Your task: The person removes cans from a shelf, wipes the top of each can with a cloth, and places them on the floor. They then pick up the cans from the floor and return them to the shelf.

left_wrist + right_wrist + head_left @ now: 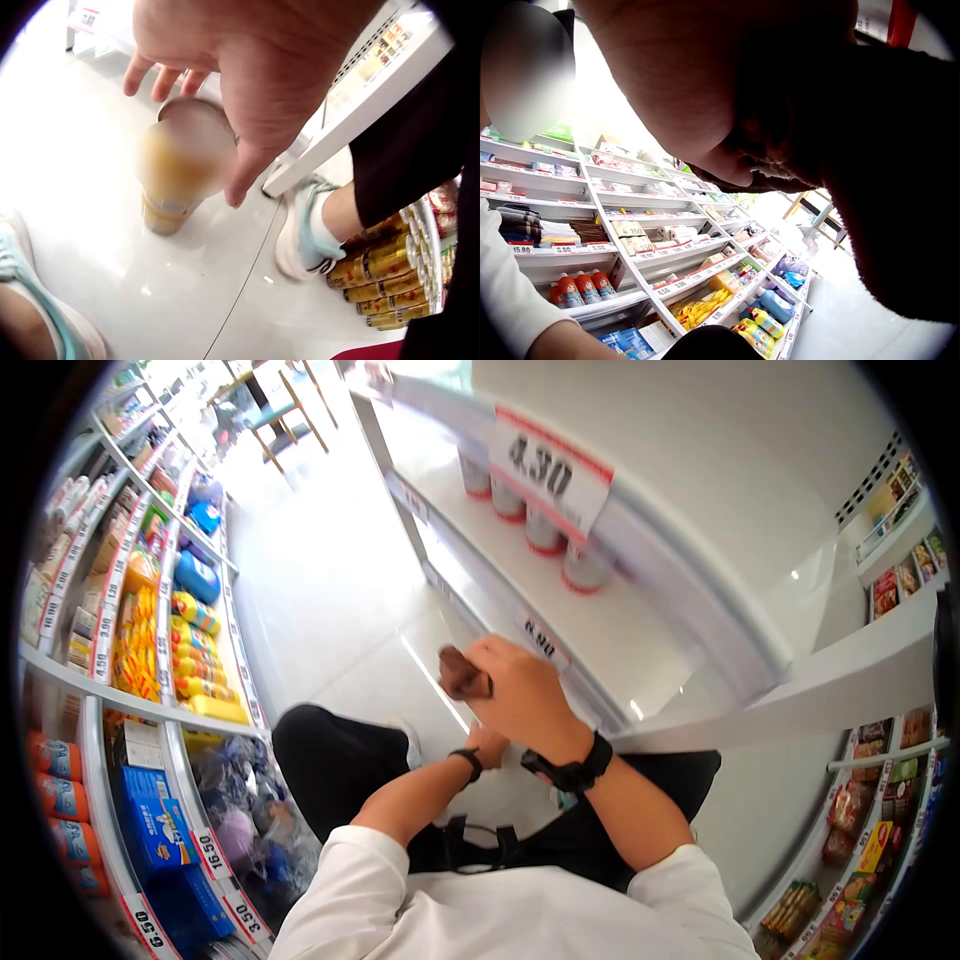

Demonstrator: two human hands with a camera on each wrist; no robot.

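My right hand (pixel 520 690) grips a bunched brown cloth (pixel 463 674) in front of the low shelf. The same cloth (pixel 885 195) looms dark and fuzzy-edged in the right wrist view. Lower down, my left hand (pixel 487 746) is partly covered by the right forearm. In the left wrist view this left hand (pixel 232 67) reaches over a yellowish can (pixel 166 214) upright above the floor tiles. Its fingers are spread near the can's rim, and the thumb lies along the can's right side. A blur hides the can's upper part.
A white shelf unit (pixel 640 610) with a 4.30 price tag (pixel 550 470) stands ahead, with several red-and-white cans (pixel 545 532) on its lower shelf. Stocked shelves (pixel 140 700) line the left. Golden cans (pixel 390 262) are stacked beside my shoe (pixel 300 232).
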